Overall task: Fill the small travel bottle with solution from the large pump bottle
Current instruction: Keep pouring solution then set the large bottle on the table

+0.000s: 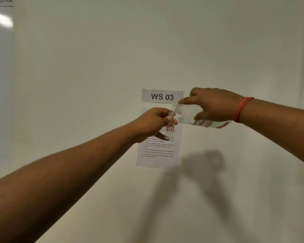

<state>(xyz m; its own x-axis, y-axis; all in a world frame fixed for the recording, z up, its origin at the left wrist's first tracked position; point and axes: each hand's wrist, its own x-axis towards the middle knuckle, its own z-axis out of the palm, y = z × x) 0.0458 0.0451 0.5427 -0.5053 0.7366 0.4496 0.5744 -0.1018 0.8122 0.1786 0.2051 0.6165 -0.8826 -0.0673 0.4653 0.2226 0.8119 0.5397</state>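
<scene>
My left hand (pixel 152 122) grips the small clear travel bottle (pixel 170 129) upright, its open mouth at the top and a red-bordered label reading "7B" on its side. My right hand (pixel 212 104) holds the large clear bottle (pixel 188 114) tipped nearly level. Its uncapped threaded neck points left and sits just above and to the right of the small bottle's mouth. Clear liquid lies in the large bottle's lower side. No pump or cap is in view. Both bottles are held up in the air in front of the wall.
A pale wall fills the view. A "WS 03" sign (pixel 162 96) and a printed instruction sheet (pixel 157 153) are stuck to it behind the hands. A glossy board (pixel 0 67) hangs at the far left. My right wrist carries red thread (pixel 240 109).
</scene>
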